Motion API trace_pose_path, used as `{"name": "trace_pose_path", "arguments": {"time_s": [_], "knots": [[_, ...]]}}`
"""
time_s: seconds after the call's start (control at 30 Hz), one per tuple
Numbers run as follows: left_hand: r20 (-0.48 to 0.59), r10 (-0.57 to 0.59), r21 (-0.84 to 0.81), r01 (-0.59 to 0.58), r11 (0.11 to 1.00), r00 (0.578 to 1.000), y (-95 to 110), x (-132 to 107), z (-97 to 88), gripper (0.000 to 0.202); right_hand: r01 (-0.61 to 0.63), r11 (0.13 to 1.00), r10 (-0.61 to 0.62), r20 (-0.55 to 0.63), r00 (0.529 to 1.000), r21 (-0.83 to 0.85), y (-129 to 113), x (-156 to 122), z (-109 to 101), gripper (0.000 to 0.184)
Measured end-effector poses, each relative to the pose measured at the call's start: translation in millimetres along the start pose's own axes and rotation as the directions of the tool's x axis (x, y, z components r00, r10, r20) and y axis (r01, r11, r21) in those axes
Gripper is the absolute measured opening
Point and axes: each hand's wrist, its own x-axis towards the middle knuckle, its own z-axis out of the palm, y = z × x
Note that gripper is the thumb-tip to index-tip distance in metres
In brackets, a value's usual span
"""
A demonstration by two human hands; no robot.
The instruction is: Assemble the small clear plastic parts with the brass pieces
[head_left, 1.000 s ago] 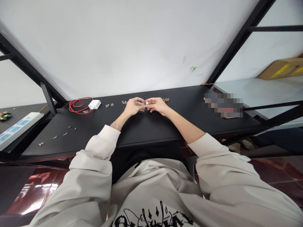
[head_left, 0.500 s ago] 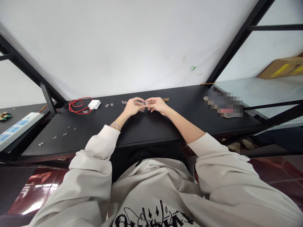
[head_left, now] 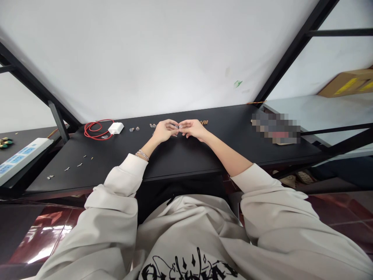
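My left hand (head_left: pixel 164 130) and my right hand (head_left: pixel 192 129) meet fingertip to fingertip above the black table (head_left: pixel 186 157). Both are closed in a pinch around a small clear piece (head_left: pixel 180 126), whose kind is too small to make out. Small clear pieces (head_left: pixel 152 125) lie just left of my left hand, partly hidden by it. Farther left sit two more small clear pieces (head_left: pixel 134 129). Several small brass-coloured parts (head_left: pixel 205 122) stand in a cluster behind my right hand, which covers some of them.
A white charger plug (head_left: pixel 115 128) with a coiled red cable (head_left: pixel 92 136) lies at the left back. Small metallic bits (head_left: pixel 67 168) are scattered at the left front. A white power strip (head_left: pixel 25 158) is at far left. A pixelated item (head_left: pixel 275 128) lies at right, near the black frame (head_left: pixel 287 58).
Both hands stay in nearly the same place, still pinching the small clear piece. Only slight finger movement and a tiny camera shift show.
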Motion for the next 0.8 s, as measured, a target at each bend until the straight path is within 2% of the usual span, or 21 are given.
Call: {"name": "trace_pose_path", "arguments": {"time_s": [0.8], "knots": [[0.013, 0.044, 0.054, -0.044, 0.998, 0.999, -3.7, 1.7, -1.4, 0.035, 0.022, 1.0, -0.022, 0.002, 1.0, -0.019, 0.5, -0.1, 0.2, 0.028]]}}
